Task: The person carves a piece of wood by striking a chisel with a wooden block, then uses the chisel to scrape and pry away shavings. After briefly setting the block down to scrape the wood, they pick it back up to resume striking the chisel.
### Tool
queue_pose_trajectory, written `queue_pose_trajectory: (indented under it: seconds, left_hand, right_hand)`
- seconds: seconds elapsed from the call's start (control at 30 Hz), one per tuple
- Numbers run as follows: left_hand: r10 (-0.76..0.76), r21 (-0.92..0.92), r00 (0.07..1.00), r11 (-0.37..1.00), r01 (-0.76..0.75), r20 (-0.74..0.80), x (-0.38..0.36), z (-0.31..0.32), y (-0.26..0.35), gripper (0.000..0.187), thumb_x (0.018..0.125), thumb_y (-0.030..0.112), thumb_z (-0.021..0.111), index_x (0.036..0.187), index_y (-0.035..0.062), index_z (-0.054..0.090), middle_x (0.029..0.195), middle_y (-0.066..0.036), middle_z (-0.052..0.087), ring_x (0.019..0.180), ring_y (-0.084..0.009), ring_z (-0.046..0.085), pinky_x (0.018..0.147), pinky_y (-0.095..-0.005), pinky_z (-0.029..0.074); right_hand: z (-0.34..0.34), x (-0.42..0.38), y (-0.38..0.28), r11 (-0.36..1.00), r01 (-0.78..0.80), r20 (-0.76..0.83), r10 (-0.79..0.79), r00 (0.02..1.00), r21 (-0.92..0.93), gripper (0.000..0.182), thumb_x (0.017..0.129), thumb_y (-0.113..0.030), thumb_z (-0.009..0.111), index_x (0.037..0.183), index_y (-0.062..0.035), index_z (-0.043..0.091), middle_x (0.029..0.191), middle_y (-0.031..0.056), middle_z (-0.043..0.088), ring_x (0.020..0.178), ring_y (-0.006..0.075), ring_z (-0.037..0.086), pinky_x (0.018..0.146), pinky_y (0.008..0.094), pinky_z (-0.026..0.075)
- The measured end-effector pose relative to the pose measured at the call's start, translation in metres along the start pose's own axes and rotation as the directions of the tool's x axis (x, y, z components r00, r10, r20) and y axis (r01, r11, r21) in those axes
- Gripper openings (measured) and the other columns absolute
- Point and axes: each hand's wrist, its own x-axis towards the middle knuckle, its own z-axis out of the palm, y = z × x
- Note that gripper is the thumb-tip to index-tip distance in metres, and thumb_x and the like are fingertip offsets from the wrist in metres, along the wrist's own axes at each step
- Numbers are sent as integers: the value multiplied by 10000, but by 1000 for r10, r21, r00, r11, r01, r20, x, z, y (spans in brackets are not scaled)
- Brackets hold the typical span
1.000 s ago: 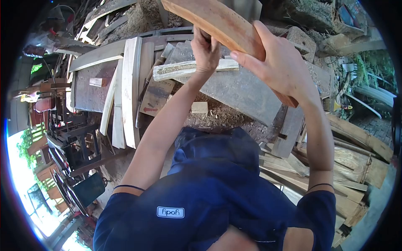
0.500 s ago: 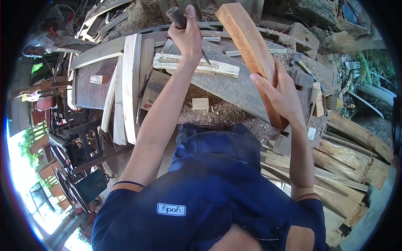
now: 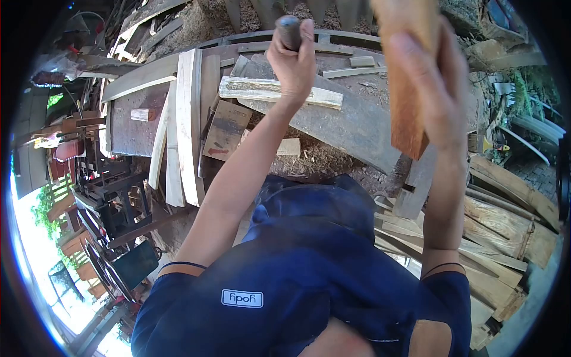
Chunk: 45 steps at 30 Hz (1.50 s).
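My left hand (image 3: 291, 68) is wrapped round the dark handle of a chisel (image 3: 289, 33), its end standing up out of my fist. The blade is hidden behind my hand. Below and around my wrist lies a pale strip of wood (image 3: 321, 97) with a rough, worked face. On the right, my right hand (image 3: 437, 98) grips a thick reddish-brown wooden block (image 3: 408, 116), held up close to the camera and blurred at its upper part. The block is apart from the chisel.
A long grey plank (image 3: 339, 131) lies beneath the strip. Pale boards (image 3: 188, 119) lean at the left. A small wood block (image 3: 289, 147) rests among shavings near my lap. More lumber (image 3: 493, 220) is stacked at the right, and dark machinery (image 3: 113, 202) stands at the left.
My right hand has lifted the wooden block up and to the right, and turned it more upright. My left hand has shifted right with the chisel.
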Motion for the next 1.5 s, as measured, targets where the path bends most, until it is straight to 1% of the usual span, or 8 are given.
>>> queue_pose_trajectory:
  seconds: [0.17,0.27,0.4,0.57,0.77,0.93,1.37,1.5]
  left_hand:
    - [101,9,976,994,-105,191,-23,8,-15,148,786,85,733,837,41,601,628,-38,569,560,-45,478,509,-244,416]
    - [61,65,983,995,-73,171,-30,19,-9,189,695,67,724,819,51,582,621,-117,560,537,-215,575,539,-314,465]
    - [-25,193,963,981,-28,267,-39,15,0,212,675,123,732,795,83,562,639,-140,568,612,-370,582,556,-359,472]
    - [49,122,947,988,-92,317,-39,11,0,197,658,139,718,804,105,590,667,-132,589,663,-387,591,575,-377,477]
    - [-371,30,881,925,379,292,6,-32,15,250,835,135,726,663,98,548,626,-3,575,546,-55,506,500,-257,391]
    - [-391,-367,915,841,398,97,28,-49,15,376,884,225,694,643,107,431,553,5,420,473,-86,410,446,-253,320]
    - [-311,-176,927,921,348,208,1,-25,21,376,911,242,675,613,110,487,537,42,448,463,-38,374,438,-219,263]
    - [-265,13,909,961,276,322,-18,-10,19,172,839,200,734,770,48,692,612,12,633,552,-50,549,512,-252,439]
  right_hand:
    - [3,-2,7,988,109,81,-100,992,-113,550,854,-396,688,1173,22,527,1049,171,662,904,243,659,741,349,512]
    - [-8,-15,-1,849,-154,271,325,906,-505,517,841,-323,702,1178,22,515,962,196,680,868,250,674,741,352,506]
    - [-3,-26,-12,992,-74,-43,70,997,-105,484,857,-304,671,1164,37,516,855,236,652,806,250,672,749,355,498]
    - [-3,-44,10,906,-199,164,275,947,-373,501,867,-328,672,1155,50,517,910,212,661,865,254,661,805,361,490]
    - [-3,-71,27,920,-303,58,327,943,-250,571,863,-389,684,1176,56,510,959,225,655,904,278,652,829,366,480]
    - [-1,-84,33,890,-377,77,407,910,-257,615,861,-426,684,1186,64,505,984,235,649,915,282,645,840,366,478]
    - [-1,-92,37,873,-430,64,454,889,-228,659,846,-442,697,1191,81,494,977,241,643,917,271,642,838,375,485]
    - [-2,-76,14,933,-321,-23,322,947,-163,553,851,-329,678,1195,66,503,930,183,633,829,232,628,763,343,492]
